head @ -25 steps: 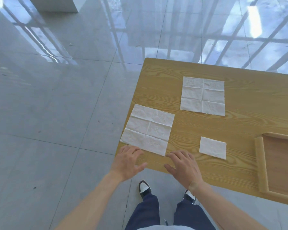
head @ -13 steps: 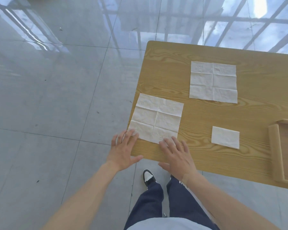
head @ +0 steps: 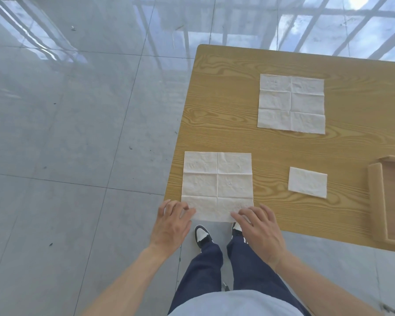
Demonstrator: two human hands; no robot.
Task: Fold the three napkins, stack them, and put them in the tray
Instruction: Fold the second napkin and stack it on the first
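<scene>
the left hand (head: 170,224) and right hand (head: 259,226) rest with fingers spread flat on the near corners of the near napkin (head: 217,185) — open palms down, pressing it but gripping nothing. half a second ago that napkin lay skewed at the table (head: 226,92) corner; now it sits square to the near edge, which it slightly overhangs. three napkins in all: this unfolded one, a second unfolded napkin (head: 291,103) farther back, and one folded napkin (head: 307,182) near the single wooden tray (head: 377,201) — apart from it.
</scene>
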